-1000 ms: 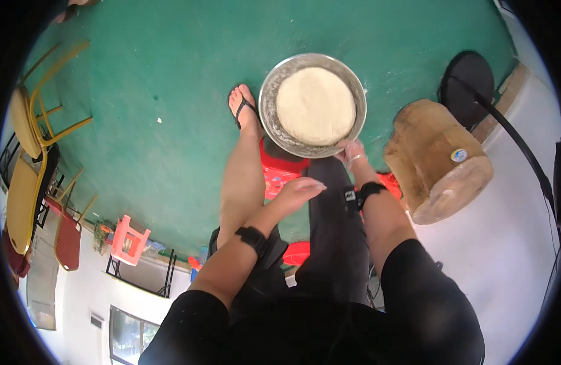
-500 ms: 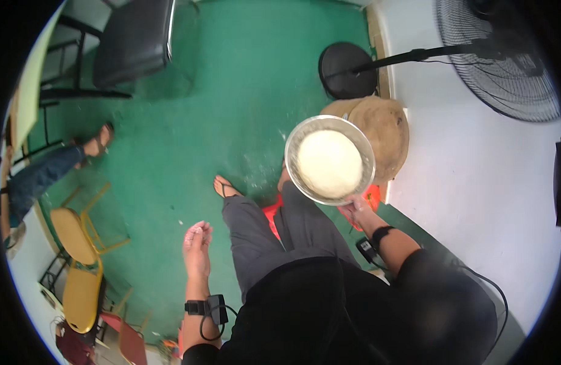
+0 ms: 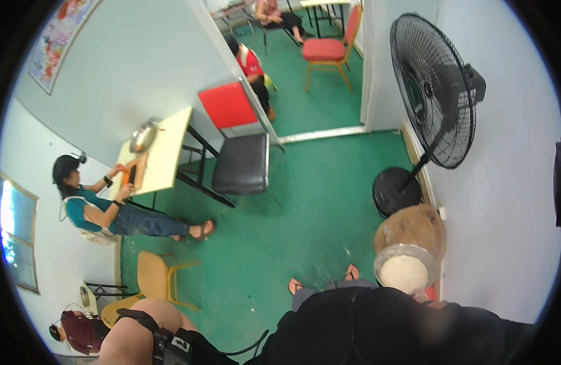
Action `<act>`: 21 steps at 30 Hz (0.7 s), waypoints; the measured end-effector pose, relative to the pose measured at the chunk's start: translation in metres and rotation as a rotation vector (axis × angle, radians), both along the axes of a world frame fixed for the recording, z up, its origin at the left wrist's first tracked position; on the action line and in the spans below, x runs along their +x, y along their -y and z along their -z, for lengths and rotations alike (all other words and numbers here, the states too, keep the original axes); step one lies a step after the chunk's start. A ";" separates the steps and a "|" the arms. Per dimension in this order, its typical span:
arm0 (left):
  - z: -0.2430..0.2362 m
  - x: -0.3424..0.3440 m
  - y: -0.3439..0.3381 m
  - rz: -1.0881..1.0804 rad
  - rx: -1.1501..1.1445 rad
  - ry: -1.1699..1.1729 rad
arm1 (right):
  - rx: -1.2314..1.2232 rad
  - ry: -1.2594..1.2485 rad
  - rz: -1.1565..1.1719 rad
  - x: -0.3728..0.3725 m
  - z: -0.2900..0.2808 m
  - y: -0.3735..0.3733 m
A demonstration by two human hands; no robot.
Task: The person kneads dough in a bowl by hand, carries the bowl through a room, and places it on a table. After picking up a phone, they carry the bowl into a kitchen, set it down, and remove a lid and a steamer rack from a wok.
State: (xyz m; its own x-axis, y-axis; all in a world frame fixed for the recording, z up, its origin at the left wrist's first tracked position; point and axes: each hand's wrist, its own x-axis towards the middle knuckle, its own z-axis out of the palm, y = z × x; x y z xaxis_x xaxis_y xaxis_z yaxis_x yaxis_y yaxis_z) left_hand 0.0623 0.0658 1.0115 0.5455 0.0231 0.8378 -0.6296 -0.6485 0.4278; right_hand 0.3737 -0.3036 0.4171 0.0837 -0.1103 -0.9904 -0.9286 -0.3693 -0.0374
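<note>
A round, pale mass of dough (image 3: pixel 404 274) sits inside a metal bowl (image 3: pixel 435 260), which is at the person's right, in front of a brown stump-like block (image 3: pixel 410 226). The right hand (image 3: pixel 424 296) is at the bowl's near rim and appears clamped on it, though its fingers are mostly hidden. The left forearm (image 3: pixel 127 337) crosses the lower left, well apart from the bowl; no fingers show beyond it, so I cannot tell whether they are spread or curled.

The step in hand looks like supporting and moving the filled bowl one-handed. By my judgement, the next move calls for a firm rim grip, a level bowl and clearance from the block and the standing fan (image 3: pixel 435 91) behind it.

Across the green floor (image 3: pixel 305 219), a co-worker (image 3: pixel 92 207) works over a board (image 3: pixel 142 170) at the near-side edge of a pale tabletop (image 3: pixel 165 161); another bowl (image 3: pixel 144 136) sits by its wall-side edge.
</note>
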 end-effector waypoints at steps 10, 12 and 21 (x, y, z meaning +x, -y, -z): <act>0.002 0.001 0.007 0.009 -0.036 -0.153 | 0.240 0.137 -0.775 -0.033 0.057 -0.093; 0.000 -0.002 0.006 0.028 -0.041 -0.176 | 0.216 0.164 -0.839 -0.023 0.061 -0.096; 0.003 -0.071 -0.005 0.063 -0.109 -0.238 | 0.117 0.317 -1.117 0.012 0.069 -0.134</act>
